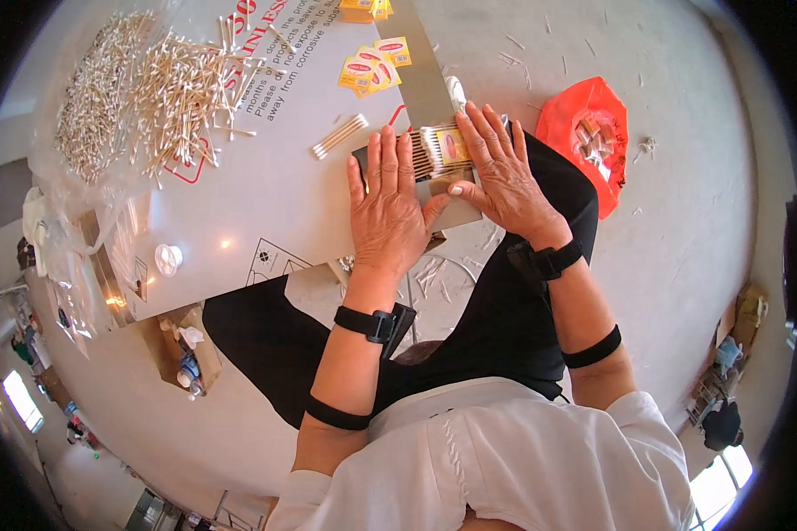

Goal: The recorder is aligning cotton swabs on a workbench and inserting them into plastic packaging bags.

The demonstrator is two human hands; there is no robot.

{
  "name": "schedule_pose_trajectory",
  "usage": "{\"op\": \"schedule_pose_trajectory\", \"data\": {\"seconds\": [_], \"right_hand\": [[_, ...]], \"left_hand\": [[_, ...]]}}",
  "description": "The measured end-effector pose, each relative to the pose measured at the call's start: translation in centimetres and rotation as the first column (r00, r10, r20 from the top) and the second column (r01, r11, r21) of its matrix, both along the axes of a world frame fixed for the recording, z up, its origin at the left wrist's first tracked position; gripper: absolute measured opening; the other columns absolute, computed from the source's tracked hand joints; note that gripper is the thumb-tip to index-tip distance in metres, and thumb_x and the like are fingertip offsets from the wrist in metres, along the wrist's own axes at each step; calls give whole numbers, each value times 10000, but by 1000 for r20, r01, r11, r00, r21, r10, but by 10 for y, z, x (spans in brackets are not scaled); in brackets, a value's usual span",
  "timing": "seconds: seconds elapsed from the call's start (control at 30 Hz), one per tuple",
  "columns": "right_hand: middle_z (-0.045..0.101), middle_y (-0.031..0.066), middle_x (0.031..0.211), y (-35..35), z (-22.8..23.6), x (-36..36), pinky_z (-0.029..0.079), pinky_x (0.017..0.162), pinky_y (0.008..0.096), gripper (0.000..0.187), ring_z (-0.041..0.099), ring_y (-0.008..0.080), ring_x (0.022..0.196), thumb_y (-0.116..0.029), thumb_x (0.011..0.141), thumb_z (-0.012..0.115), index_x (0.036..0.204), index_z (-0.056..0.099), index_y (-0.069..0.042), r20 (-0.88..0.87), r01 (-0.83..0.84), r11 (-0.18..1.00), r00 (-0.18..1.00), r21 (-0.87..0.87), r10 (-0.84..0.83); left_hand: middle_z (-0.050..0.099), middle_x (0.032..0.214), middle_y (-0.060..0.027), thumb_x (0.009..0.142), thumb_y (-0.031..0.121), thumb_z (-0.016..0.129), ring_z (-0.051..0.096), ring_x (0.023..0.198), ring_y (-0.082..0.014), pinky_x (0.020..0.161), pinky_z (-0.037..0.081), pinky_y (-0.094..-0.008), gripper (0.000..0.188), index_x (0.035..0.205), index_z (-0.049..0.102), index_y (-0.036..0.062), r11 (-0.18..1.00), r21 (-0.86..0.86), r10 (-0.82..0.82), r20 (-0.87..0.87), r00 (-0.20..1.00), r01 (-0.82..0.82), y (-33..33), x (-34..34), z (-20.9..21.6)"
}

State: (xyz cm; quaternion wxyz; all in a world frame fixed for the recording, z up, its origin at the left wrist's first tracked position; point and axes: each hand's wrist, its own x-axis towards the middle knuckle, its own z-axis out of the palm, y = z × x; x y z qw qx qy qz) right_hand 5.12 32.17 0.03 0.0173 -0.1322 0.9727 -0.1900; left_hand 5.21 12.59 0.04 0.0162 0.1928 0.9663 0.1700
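Both of my hands lie palm down with fingers stretched at the near right edge of a steel-topped table [266, 203]. Between them is a row of cotton swabs [423, 152], with a yellow label card [452, 147] at its right end. My left hand [388, 208] is flat along the left side of the row, its fingers covering part of what lies beneath. My right hand [511, 181] rests at the card's right side, its thumb pointing toward my left thumb. A small loose bundle of cotton swabs [339, 137] lies just beyond my left fingertips.
A large heap of cotton swabs [181, 93] spills from a clear plastic bag [71, 190] at the far left. Yellow cards [376, 68] lie farther back. On the floor, a red bag [565, 111] holds small packs. A white round piece [168, 258] stands near the left edge.
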Motion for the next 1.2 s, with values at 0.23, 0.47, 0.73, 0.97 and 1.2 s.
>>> {"op": "schedule_pose_trajectory", "data": {"seconds": [0.23, 0.47, 0.73, 0.97, 1.2], "right_hand": [[210, 144, 1595, 3, 1, -1, 30, 1179, 549, 882, 134, 324, 1491, -649, 902, 463, 1537, 221, -85, 54, -3, 997, 999, -78, 7], [638, 56, 1126, 13, -34, 0, 456, 963, 329, 447, 605, 202, 1005, -271, 950, 651, 1295, 555, -3, 599, 521, -302, 736, -798, -316], [639, 46, 990, -23, -30, -25, 532, 832, 362, 310, 616, 177, 897, -195, 924, 683, 1156, 657, 10, 741, 511, -694, 669, -508, -51], [645, 41, 989, -27, -30, -26, 536, 797, 330, 298, 621, 162, 862, -202, 929, 677, 1136, 670, 12, 739, 548, -604, 666, -578, -103], [651, 75, 1110, -31, -24, -25, 530, 881, 343, 313, 626, 187, 1017, -220, 936, 667, 1160, 658, -2, 735, 589, -524, 669, -615, -110]], "left_hand": [[199, 1593, -190, 943, 520, 498, 164, 1489, -321, 1183, 104, -532, 829, 1519, 217, -6, 998, 58, -13, 23, 1000, 11, 13, -2, 0], [155, 1601, -206, 1026, 451, 379, 165, 1486, -326, 1198, 121, -462, 729, 1524, 166, -36, 537, 825, 128, 123, 984, -173, 4, -10, -3], [215, 1584, -185, 1035, 490, 308, 199, 1473, -313, 1200, 122, -453, 735, 1511, 186, -56, 99, 962, 84, 248, 965, -256, 23, -33, -10], [241, 1575, -189, 1026, 515, 310, 211, 1467, -325, 1200, 131, -448, 747, 1502, 219, -54, 70, 960, 84, 266, 960, -272, 36, -34, -8], [231, 1578, -195, 967, 639, 343, 207, 1462, -360, 1205, 93, -477, 898, 1502, 195, -67, 125, 950, 54, 283, 958, -288, 63, -31, -10]]}}
